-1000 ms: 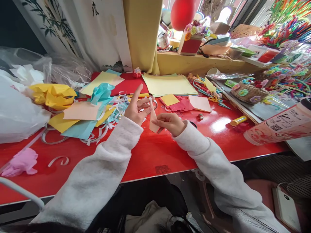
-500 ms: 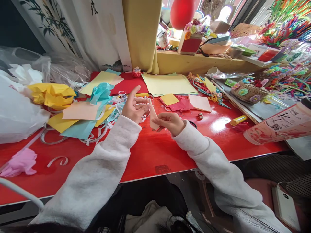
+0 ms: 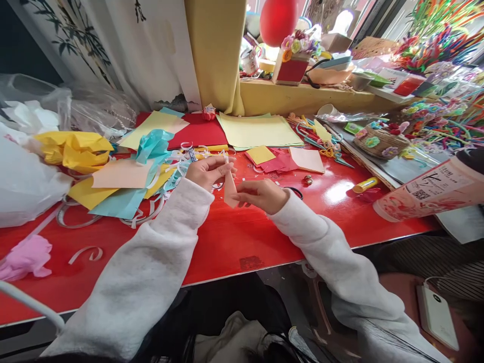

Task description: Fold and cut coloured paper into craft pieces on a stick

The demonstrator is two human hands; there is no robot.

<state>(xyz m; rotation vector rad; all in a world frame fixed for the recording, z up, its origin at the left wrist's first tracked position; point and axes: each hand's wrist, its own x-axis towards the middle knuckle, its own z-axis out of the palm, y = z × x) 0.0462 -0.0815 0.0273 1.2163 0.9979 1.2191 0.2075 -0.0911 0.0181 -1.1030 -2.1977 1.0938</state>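
Between my hands, above the red table, is a small folded piece of pale pink paper [image 3: 229,189], narrow at its upper end and wider below. My left hand [image 3: 207,171] pinches the narrow upper end between thumb and fingers. My right hand [image 3: 262,195] grips the lower right edge, thumb on top and the other fingers curled beneath. Behind my right wrist, part of a dark scissor-like loop [image 3: 296,192] shows. Beyond my hands lie a yellow paper square [image 3: 260,155], red paper pieces [image 3: 282,164] and a pale pink square [image 3: 308,159].
Crumpled yellow paper [image 3: 75,151], coloured sheets [image 3: 121,174] and curly paper strips crowd the left. Pale yellow sheets [image 3: 260,131] lie at the back. A tilted pink cup [image 3: 427,189] and a glue-stick-like yellow tube [image 3: 365,185] are at right. The table's front edge [image 3: 242,273] runs close to me.
My left hand's raised index finger has come down onto the upper end of the folded paper. My right hand keeps its grip. The view has shifted slightly.
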